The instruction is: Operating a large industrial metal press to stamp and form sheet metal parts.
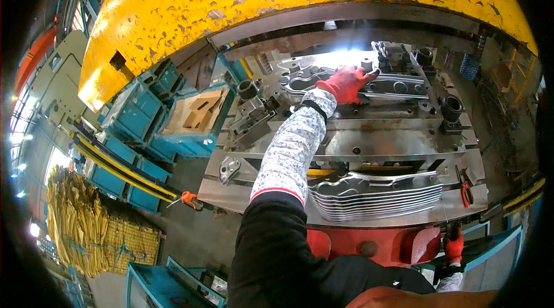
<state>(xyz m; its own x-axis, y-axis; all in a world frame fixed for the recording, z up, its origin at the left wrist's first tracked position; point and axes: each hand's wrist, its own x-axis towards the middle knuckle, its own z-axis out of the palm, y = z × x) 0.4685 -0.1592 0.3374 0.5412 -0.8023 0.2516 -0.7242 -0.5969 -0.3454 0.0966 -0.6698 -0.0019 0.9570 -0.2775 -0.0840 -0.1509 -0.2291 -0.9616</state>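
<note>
Left hand [346,85] spreads on a metal part [399,87], bare plate [392,139] nearer; right hand [454,245] is past the bench edge [453,213], state unclear.

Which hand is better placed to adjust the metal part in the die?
Likely the left hand: it is over the metal part, while the right hand is down near the front, farther away.
</note>
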